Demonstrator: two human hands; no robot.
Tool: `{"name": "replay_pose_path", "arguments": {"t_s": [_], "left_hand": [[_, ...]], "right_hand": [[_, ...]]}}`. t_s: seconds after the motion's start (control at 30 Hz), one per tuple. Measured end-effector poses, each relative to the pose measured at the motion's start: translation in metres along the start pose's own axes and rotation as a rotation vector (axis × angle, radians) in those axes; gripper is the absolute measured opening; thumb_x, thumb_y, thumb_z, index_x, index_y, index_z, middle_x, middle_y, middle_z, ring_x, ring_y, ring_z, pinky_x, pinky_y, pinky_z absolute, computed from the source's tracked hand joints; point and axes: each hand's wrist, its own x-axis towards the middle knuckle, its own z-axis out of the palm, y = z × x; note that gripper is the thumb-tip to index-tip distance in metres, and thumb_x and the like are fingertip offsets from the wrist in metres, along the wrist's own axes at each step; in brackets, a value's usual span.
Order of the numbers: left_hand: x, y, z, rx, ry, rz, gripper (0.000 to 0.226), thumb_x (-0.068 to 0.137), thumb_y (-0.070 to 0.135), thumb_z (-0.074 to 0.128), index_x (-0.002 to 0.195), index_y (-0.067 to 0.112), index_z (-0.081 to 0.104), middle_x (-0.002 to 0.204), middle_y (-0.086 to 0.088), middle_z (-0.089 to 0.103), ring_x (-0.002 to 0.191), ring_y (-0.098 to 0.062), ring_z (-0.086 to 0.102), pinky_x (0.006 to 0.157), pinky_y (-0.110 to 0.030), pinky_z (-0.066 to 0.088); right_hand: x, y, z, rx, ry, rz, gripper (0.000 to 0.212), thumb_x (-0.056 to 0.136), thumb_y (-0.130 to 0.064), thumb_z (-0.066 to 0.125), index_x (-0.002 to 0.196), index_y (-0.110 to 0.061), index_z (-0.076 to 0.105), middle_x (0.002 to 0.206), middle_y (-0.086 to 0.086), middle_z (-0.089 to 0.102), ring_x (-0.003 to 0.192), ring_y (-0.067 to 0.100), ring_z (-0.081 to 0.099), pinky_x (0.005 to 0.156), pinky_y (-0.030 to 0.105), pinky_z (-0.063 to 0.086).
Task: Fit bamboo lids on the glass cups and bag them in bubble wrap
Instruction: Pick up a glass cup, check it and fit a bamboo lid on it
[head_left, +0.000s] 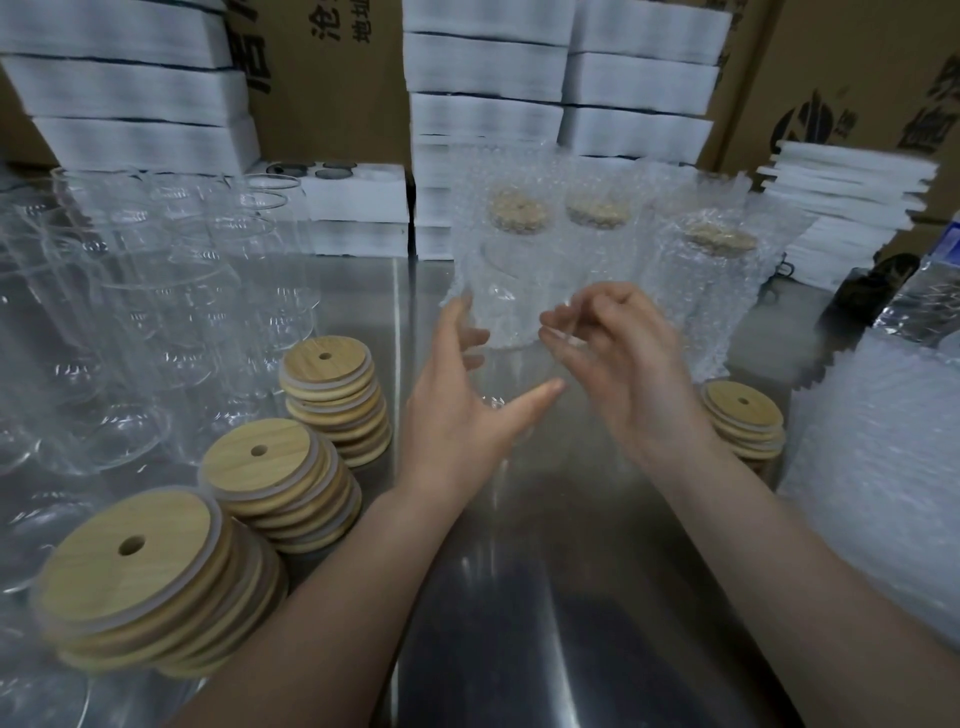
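1. My left hand (467, 400) is spread open with straight fingers. Its fingertips are at the lower left edge of the bagged cup (511, 270), a clear glass cup with a round bamboo lid inside a bubble-wrap bag. The cup stands upright on the shiny steel table (545, 597).
2. My right hand (618, 364) is just right of the bagged cup, apart from the left, with its fingers curled. Blur hides whether they pinch the wrap, so I cannot tell.
3. Two more wrapped cups (711, 280), also lidded, stand just right of the bagged cup.
4. Three stacks of round bamboo lids (275, 483), each lid with a centre hole, sit left of the bagged cup and nearer me. Bare clear glass cups (156, 291) crowd the table beyond them.
5. A shorter stack of lids (743, 415) sits right of the bagged cup, beside a pile of bubble-wrap bags (883, 467).
6. Behind the bagged cup rise white foam trays (483, 88) and brown cardboard cartons (332, 78).
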Motion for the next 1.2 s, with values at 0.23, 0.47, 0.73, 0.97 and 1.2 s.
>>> {"name": "replay_pose_path", "arguments": {"t_s": [0.23,0.47,0.73,0.97,1.2], "left_hand": [[0.009,0.008,-0.002,-0.698,0.079,-0.380,0.071,0.077,0.064,0.063,0.125,0.015,0.047,0.100,-0.011,0.068,0.078,-0.027,0.072,0.058,-0.039,0.059],[0.012,0.009,-0.011,-0.994,-0.115,-0.520,0.068,0.077,0.071,0.044,0.129,0.028,0.053,0.111,-0.015,0.072,0.101,-0.034,0.070,0.074,-0.044,0.059],[0.010,0.007,-0.012,-1.101,-0.425,-0.495,0.063,0.073,0.051,0.077,0.122,0.017,0.058,0.127,-0.016,0.063,0.122,-0.040,0.057,0.105,-0.050,0.044],[0.009,0.006,-0.009,-1.132,-0.523,-0.410,0.088,0.074,0.047,0.077,0.142,0.005,0.040,0.147,-0.032,0.038,0.138,-0.041,0.039,0.113,-0.051,0.035],[0.012,-0.002,-0.012,-1.020,-0.491,-0.438,0.060,0.093,0.061,0.042,0.129,0.019,0.063,0.135,-0.021,0.057,0.129,-0.033,0.053,0.107,-0.040,0.044]], "right_hand": [[-0.013,0.009,0.007,-0.567,-0.227,-0.181,0.031,0.080,-0.015,0.066,0.109,-0.020,0.058,0.120,0.003,0.061,0.119,0.017,0.058,0.103,0.036,0.047],[-0.015,0.017,0.004,-0.979,-0.437,-0.287,0.094,0.071,-0.029,0.088,0.144,-0.038,0.029,0.159,-0.013,0.024,0.145,-0.005,0.021,0.115,0.015,0.023],[-0.017,0.018,0.007,-1.002,-0.279,-0.477,0.078,0.075,-0.037,0.079,0.140,-0.031,0.037,0.154,0.003,0.038,0.144,0.014,0.035,0.110,0.045,0.042],[-0.022,0.014,0.017,-0.800,-0.135,-0.412,0.050,0.078,-0.044,0.070,0.124,-0.039,0.051,0.142,0.000,0.053,0.122,0.020,0.060,0.102,0.022,0.047],[-0.015,0.002,0.011,-0.537,-0.223,-0.219,0.029,0.087,-0.040,0.056,0.115,-0.041,0.063,0.111,-0.014,0.072,0.129,0.031,0.055,0.111,0.045,0.042]]}}
